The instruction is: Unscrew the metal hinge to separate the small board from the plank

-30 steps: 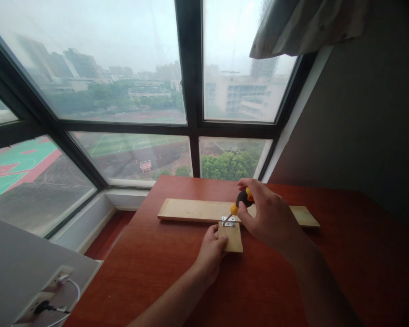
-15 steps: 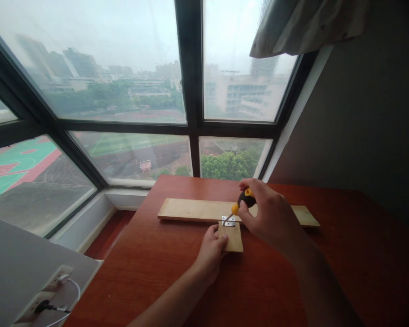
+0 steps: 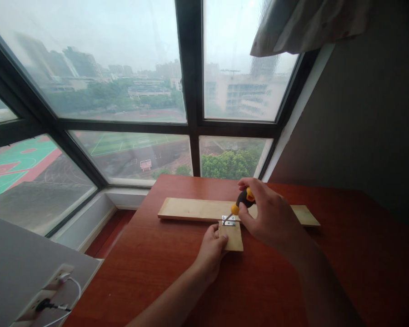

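Observation:
My right hand (image 3: 267,213) is closed round the black and yellow handle of a screwdriver (image 3: 242,200). The tool slants down to the left, its tip at the silver metal hinge (image 3: 228,220). That hinge bridges a short wooden board (image 3: 234,240) and a long wooden board (image 3: 187,209) lying behind it. With thumb on top and fingers at the left edge, my left hand (image 3: 212,250) grips the short board. Whether a screw sits under the tip is too small to tell. The right hand hides part of the long board.
Both boards are on a reddish-brown table (image 3: 157,277). Large windows (image 3: 129,154) rise past its far edge, and a curtain (image 3: 303,27) hangs at upper right. At lower left, plugs and a white cable are in a wall socket (image 3: 42,302).
The screwdriver handle has turned slightly in my right hand, its yellow marking now facing another way. My left hand and the boards stay in place.

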Available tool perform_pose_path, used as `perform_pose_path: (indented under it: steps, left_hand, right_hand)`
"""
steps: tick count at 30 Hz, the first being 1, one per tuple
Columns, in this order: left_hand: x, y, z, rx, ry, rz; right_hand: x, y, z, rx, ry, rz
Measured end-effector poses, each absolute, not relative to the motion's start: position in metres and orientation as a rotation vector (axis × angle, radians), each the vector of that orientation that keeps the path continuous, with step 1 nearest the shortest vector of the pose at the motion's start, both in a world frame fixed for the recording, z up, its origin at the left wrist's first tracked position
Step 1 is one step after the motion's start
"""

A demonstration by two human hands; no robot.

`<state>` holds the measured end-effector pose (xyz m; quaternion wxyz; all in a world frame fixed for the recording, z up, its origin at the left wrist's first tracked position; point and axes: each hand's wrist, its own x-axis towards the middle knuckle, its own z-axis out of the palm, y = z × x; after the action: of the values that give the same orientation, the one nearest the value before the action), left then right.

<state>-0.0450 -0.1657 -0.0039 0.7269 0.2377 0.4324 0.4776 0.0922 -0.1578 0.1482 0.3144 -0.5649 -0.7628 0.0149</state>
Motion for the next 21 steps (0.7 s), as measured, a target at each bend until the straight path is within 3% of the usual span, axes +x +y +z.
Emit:
perform_pose_path:
  steps: [21]
  left_hand:
    - [-0.0450, -0.1651, -0.0064, 0.533, 0.979, 1.036]
  right_hand:
    - [0.0910, -0.1513, 0.1415, -1.533, -1.968, -0.017]
